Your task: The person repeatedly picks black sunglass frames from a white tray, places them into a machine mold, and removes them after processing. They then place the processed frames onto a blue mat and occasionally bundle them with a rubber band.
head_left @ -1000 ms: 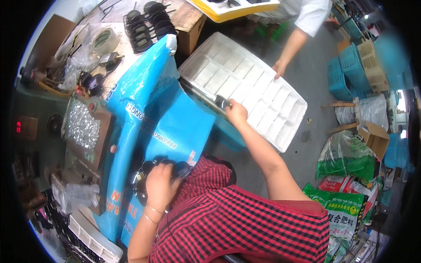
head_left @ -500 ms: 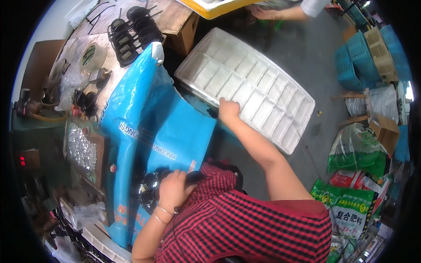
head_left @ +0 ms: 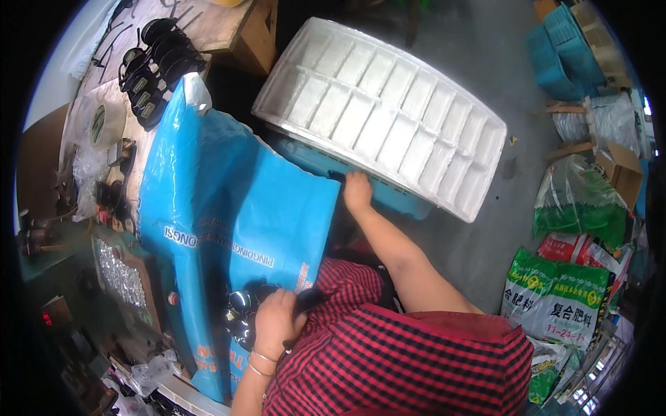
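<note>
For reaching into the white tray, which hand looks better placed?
Right, most likely: the right hand is close to the near edge of the tray, while the left hand is farther back, at the dark glasses.

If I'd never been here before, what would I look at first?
Probably the big white tray with lots of compartments, at the top middle. Next might be the bright blue plastic sheet left of centre, with the left hand at some shiny dark things over its lower part.
</note>
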A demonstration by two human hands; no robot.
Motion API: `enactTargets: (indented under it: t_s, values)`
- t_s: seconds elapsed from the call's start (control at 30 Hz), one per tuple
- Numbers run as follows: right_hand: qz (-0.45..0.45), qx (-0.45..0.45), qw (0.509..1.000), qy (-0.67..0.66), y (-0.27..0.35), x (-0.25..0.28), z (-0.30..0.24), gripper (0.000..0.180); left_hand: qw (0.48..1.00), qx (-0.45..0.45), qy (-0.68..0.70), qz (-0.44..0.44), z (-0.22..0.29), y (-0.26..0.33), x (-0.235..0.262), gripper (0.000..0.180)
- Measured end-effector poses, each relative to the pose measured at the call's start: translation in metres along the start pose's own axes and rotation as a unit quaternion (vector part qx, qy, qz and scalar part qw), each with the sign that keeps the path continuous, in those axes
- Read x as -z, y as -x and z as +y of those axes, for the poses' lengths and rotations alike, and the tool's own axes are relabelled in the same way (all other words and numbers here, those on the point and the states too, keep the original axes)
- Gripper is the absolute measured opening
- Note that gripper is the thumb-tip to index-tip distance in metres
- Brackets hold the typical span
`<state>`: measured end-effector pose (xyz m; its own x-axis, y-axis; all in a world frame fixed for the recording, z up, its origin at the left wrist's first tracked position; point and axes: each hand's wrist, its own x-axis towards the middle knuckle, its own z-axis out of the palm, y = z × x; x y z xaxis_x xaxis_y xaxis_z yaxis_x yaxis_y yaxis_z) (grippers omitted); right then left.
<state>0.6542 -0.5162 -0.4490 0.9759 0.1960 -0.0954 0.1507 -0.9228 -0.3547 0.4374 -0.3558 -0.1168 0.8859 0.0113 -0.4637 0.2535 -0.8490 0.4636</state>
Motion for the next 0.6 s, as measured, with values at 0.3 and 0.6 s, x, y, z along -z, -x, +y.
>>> enactTargets:
  t_s: [0.3, 0.6]
  values:
    - [-0.070, -0.043, 0.997, 0.007, -0.006, -0.008, 0.007, 0.014, 0.997, -0.070, -0.007, -0.018, 0.001, 0.000, 0.004, 0.033]
    - [-0.222, -0.046, 0.969, -0.095, 0.088, -0.032, -0.014, 0.041, 0.995, -0.093, 0.025, 0.031, 0.002, 0.013, 0.008, 0.034]
